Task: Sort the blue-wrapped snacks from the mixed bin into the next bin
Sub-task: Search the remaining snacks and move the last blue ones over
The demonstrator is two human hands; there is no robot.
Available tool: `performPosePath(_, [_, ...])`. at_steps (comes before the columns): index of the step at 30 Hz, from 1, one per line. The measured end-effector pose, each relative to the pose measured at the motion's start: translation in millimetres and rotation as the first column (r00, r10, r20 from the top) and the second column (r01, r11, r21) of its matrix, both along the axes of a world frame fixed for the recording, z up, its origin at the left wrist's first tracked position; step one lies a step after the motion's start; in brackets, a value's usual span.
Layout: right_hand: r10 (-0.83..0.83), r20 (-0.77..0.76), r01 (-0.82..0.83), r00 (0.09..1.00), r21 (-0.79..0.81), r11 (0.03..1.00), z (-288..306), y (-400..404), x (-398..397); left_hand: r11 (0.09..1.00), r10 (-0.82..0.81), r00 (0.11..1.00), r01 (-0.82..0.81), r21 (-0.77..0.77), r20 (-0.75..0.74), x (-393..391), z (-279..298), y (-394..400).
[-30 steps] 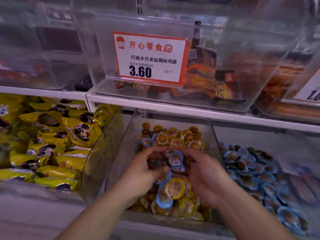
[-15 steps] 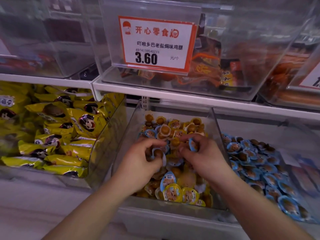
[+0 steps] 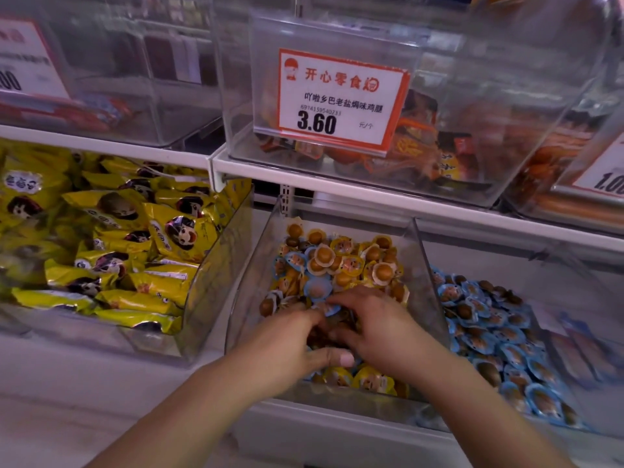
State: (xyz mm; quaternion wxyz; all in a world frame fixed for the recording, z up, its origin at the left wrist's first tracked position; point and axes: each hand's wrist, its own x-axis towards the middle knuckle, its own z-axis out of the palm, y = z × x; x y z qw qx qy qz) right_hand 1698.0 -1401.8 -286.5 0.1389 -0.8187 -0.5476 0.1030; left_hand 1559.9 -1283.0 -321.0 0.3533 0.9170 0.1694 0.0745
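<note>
The price tag (image 3: 341, 100) on the upper clear bin read 开心零食 and 3.60; the tags at the far left and far right were cut off. Both your hands were down in the mixed bin (image 3: 251, 265). Your right hand (image 3: 374, 329) pinched a blue-wrapped snack (image 3: 329, 309) at its fingertips. Your left hand (image 3: 287, 346) lay curled over the pile; its fingers were hidden, so I could not tell what they held. The next bin (image 3: 553, 265) held blue snacks only.
</note>
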Motion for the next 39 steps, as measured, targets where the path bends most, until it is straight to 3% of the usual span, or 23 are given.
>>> performPosePath(4, [-0.075, -0.123, 0.091, 0.99, 0.134, 0.987, -10, 1, 0, 0.995, 0.083, 0.997, -0.083, -0.046, -0.002, 1, -4, -1])
performPosePath(8, [-0.104, -0.17, 0.126, 0.98, 0.121, 0.985, -8, 5, 3, 0.992, 0.108, 0.994, -0.109, -0.066, -0.009, -1, -3, 0])
performPosePath(10, [-0.169, -0.303, 0.232, 0.938, 0.186, 0.955, -6, 7, 3, 0.995, 0.099, 0.994, -0.1, -0.017, -0.047, -2, -1, 1])
performPosePath(12, [-0.222, -0.622, 0.46, 0.751, 0.251, 0.852, -3, 9, 3, 0.998, 0.07, 0.995, -0.069, 0.007, -0.076, -1, 1, 3])
performPosePath(14, [-0.122, -0.901, 0.67, 0.417, 0.214, 0.711, 5, 10, 0, 0.999, 0.042, 0.997, -0.042, -0.006, -0.067, -1, 3, 2])
performPosePath(15, [-0.04, -0.958, 0.729, 0.283, 0.187, 0.658, 8, 9, 2, 0.999, 0.036, 0.998, -0.038, -0.037, -0.046, -1, 4, 3])
performPosePath(16, [0.021, -0.977, 0.754, 0.214, 0.179, 0.632, 11, 7, 4, 0.996, 0.043, 0.999, -0.044, -0.083, -0.015, -2, 6, 3])
performPosePath(17, [0.045, -0.975, 0.747, 0.218, 0.196, 0.635, 13, 5, 7, 0.99, 0.068, 0.998, -0.065, -0.125, 0.018, -2, 9, 5])
performPosePath(18, [0.012, -0.95, 0.706, 0.313, 0.24, 0.666, 14, 4, 10, 0.982, 0.113, 0.992, -0.103, -0.161, 0.053, -2, 11, 7])
performPosePath(19, [-0.063, -0.869, 0.622, 0.49, 0.298, 0.724, 14, 2, 12, 0.967, 0.175, 0.98, -0.154, -0.204, 0.09, -2, 14, 10])
performPosePath(21, [-0.163, -0.497, 0.37, 0.852, 0.353, 0.859, 9, 1, 12, 0.893, 0.364, 0.915, -0.29, -0.345, 0.173, 0, 16, 14])
performPosePath(22, [-0.136, -0.289, 0.229, 0.948, 0.319, 0.92, 3, 1, 10, 0.825, 0.477, 0.855, -0.356, -0.439, 0.203, 3, 17, 14])
performPosePath(24, [-0.006, 0.022, 0.002, 1.0, 0.161, 0.987, -9, 5, 2, 0.668, 0.649, 0.729, -0.409, -0.621, 0.217, 8, 16, 10])
performPosePath(27, [0.142, 0.232, -0.145, 0.962, -0.003, 0.989, -17, 17, -7, 0.567, 0.731, 0.647, -0.398, -0.721, 0.218, 15, 10, 5])
performPosePath(31, [0.077, 0.13, -0.094, 0.989, 0.131, 0.987, -15, 22, -13, 0.564, 0.731, 0.644, -0.386, -0.73, 0.224, 16, 11, 6])
performPosePath(33, [-0.079, -0.119, 0.111, 0.99, 0.301, 0.947, -12, 19, -13, 0.539, 0.744, 0.64, -0.405, -0.739, 0.192, 16, 12, 7])
performPosePath(34, [-0.152, -0.333, 0.274, 0.931, 0.357, 0.893, -8, 19, -14, 0.505, 0.762, 0.625, -0.409, -0.76, 0.17, 18, 11, 5])
performPosePath(35, [-0.181, -0.605, 0.466, 0.775, 0.354, 0.811, -4, 19, -16, 0.459, 0.785, 0.602, -0.402, -0.792, 0.149, 21, 11, 1])
performPosePath(36, [-0.146, -0.855, 0.643, 0.498, 0.251, 0.724, -1, 20, -20, 0.424, 0.809, 0.57, -0.392, -0.816, 0.146, 26, 13, -5])
performPosePath(37, [-0.042, -0.985, 0.729, 0.167, 0.095, 0.677, 3, 21, -26, 0.43, 0.827, 0.532, -0.39, -0.815, 0.182, 31, 16, -13])
performPosePath(38, [0.062, -0.992, 0.738, -0.111, -0.041, 0.673, 8, 22, -34, 0.488, 0.825, 0.5, -0.398, -0.777, 0.263, 37, 19, -23])
performPosePath(39, [0.129, -0.95, 0.714, -0.283, -0.119, 0.69, 11, 23, -42, 0.576, 0.795, 0.483, -0.406, -0.71, 0.368, 42, 22, -33])
